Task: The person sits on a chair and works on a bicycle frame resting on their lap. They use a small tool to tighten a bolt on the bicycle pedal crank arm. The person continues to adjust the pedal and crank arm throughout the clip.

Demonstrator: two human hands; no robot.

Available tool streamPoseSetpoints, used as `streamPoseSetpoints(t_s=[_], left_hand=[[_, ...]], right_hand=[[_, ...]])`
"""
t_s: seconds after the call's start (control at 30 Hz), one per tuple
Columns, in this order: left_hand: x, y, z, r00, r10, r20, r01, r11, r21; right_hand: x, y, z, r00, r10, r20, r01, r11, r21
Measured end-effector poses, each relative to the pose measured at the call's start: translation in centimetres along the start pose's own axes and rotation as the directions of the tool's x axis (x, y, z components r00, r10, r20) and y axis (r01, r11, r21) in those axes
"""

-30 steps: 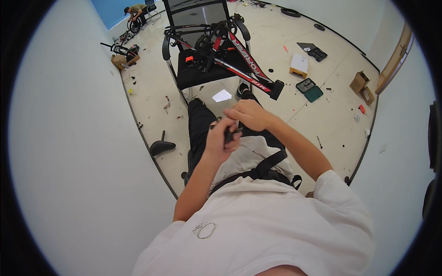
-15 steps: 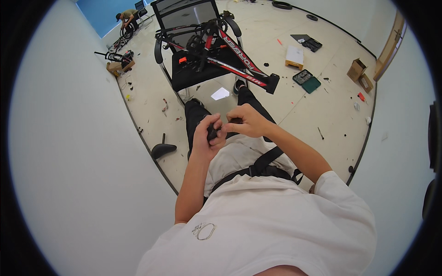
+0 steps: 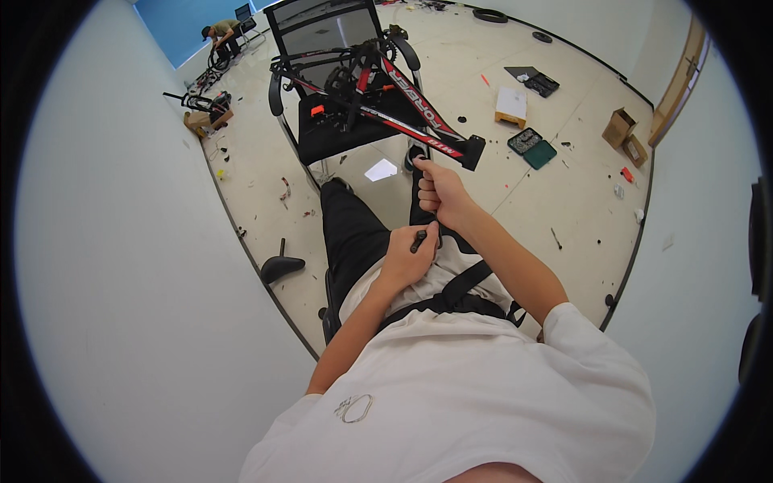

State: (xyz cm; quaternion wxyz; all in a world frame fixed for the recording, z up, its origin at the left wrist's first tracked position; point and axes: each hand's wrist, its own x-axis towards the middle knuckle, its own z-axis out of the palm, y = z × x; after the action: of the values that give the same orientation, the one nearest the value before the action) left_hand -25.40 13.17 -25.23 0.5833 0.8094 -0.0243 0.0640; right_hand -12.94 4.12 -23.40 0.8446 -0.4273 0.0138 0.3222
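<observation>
My left hand (image 3: 400, 262) is closed around a small black tool (image 3: 419, 240) in my lap, over light grey fabric. My right hand (image 3: 443, 193) is raised above and to the right of it, fingers curled in a fist on something mostly hidden. In front of me a black and red bicycle frame (image 3: 427, 117) lies across a black chair (image 3: 318, 145), its near end hanging past the seat. An orange object (image 3: 317, 110) rests on the seat.
A person (image 3: 221, 34) bends over a wheel at upper left. A saddle (image 3: 282, 269) lies left of my legs. An open green case (image 3: 531, 146), a darker case (image 3: 539, 83), a white-and-yellow box (image 3: 510, 107) and cardboard boxes (image 3: 618, 129) are on the floor at right, among scattered small parts.
My hands have moved apart: the right one has risen toward the bicycle frame, and the left one has moved down and rightward into my lap with the black tool.
</observation>
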Motion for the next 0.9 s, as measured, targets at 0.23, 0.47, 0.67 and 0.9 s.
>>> streamPoseSetpoints(t_s=[0.23,0.47,0.67,0.9], left_hand=[[0.5,2.0,-1.5,0.994,0.081,-0.070,-0.089,0.989,-0.118],[2.1,-2.4,-1.8,0.952,-0.268,-0.151,0.090,0.712,-0.696],[2.8,0.4,-8.8,0.935,-0.355,0.024,0.214,0.507,-0.835],[0.8,4.5,-7.7,0.968,-0.219,-0.120,0.057,0.662,-0.748]], right_hand=[[-2.4,-1.5,3.8,0.952,-0.292,-0.092,0.287,0.956,-0.063],[-7.6,1.9,5.8,0.582,-0.612,0.535,0.801,0.318,-0.507],[-10.3,2.5,5.0,0.309,-0.032,0.950,0.940,-0.138,-0.311],[1.9,-0.7,-1.1,0.770,-0.014,0.638,0.611,0.305,-0.730]])
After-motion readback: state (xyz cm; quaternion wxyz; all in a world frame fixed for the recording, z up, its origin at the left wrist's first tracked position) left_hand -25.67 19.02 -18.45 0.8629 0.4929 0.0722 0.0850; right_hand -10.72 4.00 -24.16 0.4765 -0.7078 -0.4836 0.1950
